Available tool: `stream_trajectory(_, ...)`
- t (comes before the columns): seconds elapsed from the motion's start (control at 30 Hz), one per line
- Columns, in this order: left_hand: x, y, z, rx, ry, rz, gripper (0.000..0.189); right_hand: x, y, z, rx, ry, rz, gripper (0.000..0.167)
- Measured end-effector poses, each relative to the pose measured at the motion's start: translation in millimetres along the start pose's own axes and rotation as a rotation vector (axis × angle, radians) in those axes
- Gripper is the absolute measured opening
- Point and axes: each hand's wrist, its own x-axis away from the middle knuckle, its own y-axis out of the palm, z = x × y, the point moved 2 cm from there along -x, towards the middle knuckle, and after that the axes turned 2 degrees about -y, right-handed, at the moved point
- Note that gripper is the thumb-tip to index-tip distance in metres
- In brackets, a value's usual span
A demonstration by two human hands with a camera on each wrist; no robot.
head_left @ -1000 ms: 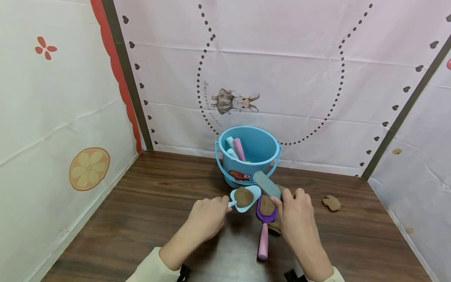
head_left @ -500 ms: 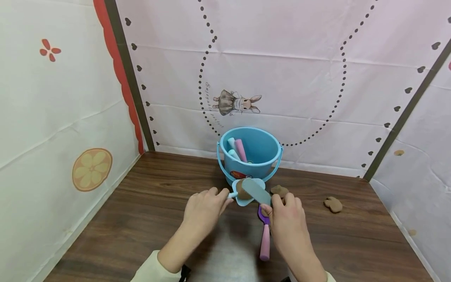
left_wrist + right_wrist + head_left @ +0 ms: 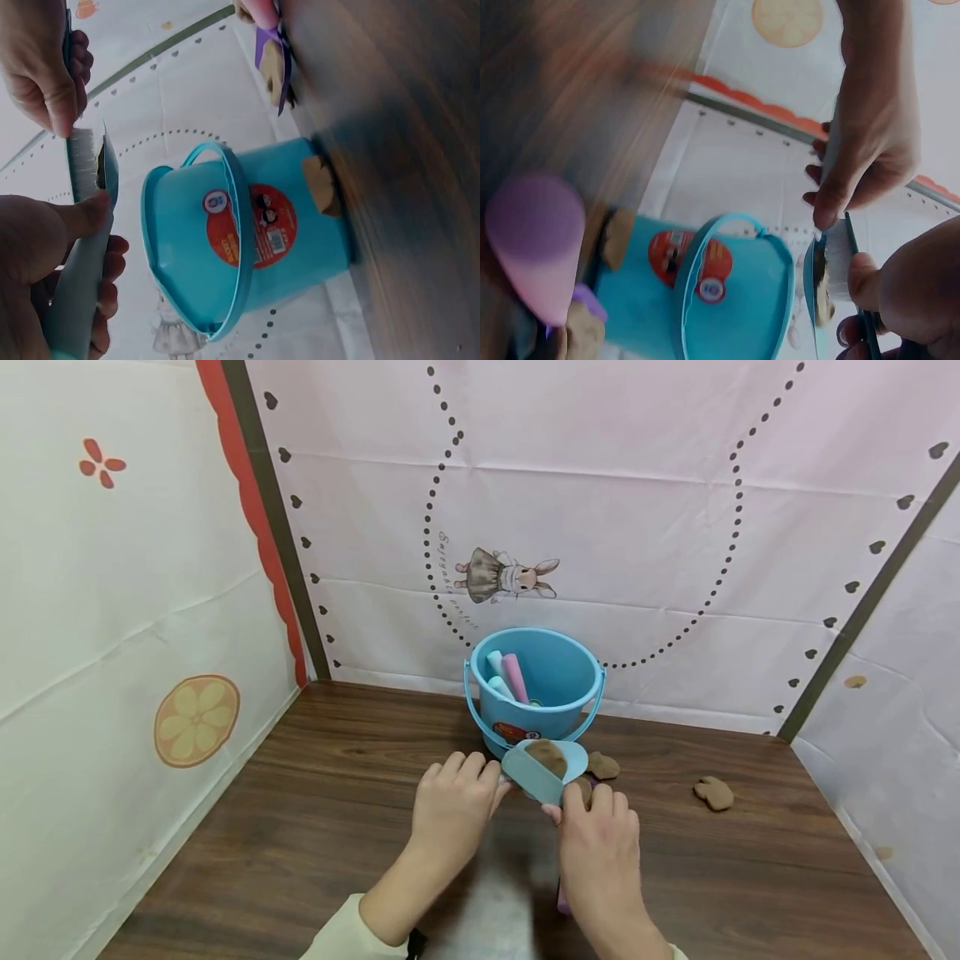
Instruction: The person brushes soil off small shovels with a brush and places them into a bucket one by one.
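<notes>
My left hand grips the handle of a light blue toy shovel, which is held above the table in front of the bucket. A brown clay-like lump sits in its scoop. My right hand holds a blue-grey brush across the scoop, partly covering the lump. Pale bristles show in the left wrist view, facing the shovel. Beneath the right hand lies a purple shovel bearing another brown lump; its pink handle is mostly hidden in the head view.
A blue bucket stands behind the hands near the back wall, with pink and light blue handles inside. Brown lumps lie on the wooden table: one piece beside the bucket, another farther right. Printed cloth walls enclose the table.
My right hand has brought the brush leftward from above the purple shovel, over the light blue shovel and across its lump. The left hand has shifted slightly right with the light blue shovel.
</notes>
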Motion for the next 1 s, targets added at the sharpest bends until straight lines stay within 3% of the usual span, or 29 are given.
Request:
stream_trajectory(0.23,-2.4,1.4,6.0,0.009,0.000,0.007,0.037,-3.5,3.0,12.5,0.036,0.034,0.040,0.043)
stream_trajectory(0.57,-1.6,4.6,4.4,0.006,-0.006,-0.029,0.038,-8.5,4.8,27.2,0.044,0.117,-0.042,0.037)
stream_trajectory(0.77,-1.2,9.8,3.2,0.008,0.002,-0.042,0.038,-11.5,1.7,39.1,0.038,0.150,0.010,0.039)
stream_trajectory(1.0,-3.5,12.2,1.0,-0.044,-0.041,-0.008,0.034,-8.5,-5.4,22.8,-0.026,0.079,0.028,0.048)
